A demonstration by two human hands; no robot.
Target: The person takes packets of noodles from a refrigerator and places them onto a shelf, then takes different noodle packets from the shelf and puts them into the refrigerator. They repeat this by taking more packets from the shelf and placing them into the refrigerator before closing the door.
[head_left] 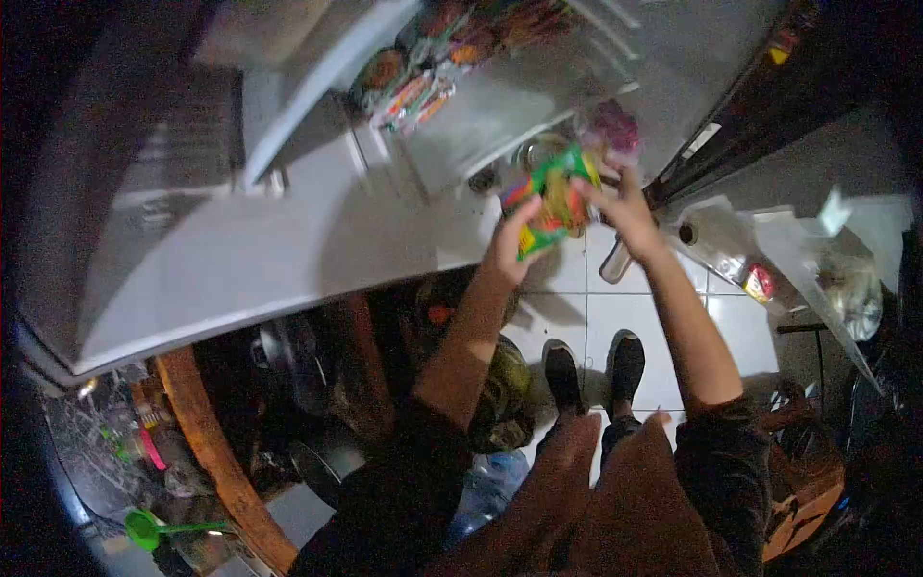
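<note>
A green, yellow and red packet (550, 204) is held up between my two hands in front of an open fridge (538, 115). My left hand (514, 236) grips its lower left end. My right hand (625, 212) has its fingers on the packet's right side. Motion blurs the packet's print and the fingertips. Behind the packet, inside the fridge, are a purple bag (613, 127) and a round jar-like item. Several colourful packets (418, 96) lie on the shelf at the upper left.
The fridge door (808, 260) stands open at right, with bags and a red packet (759, 282) in its racks. A grey-white surface (240, 269) spans the left. Below it are a wooden edge (216, 452) and a green ladle (144, 529). My feet stand on white tiles (558, 313).
</note>
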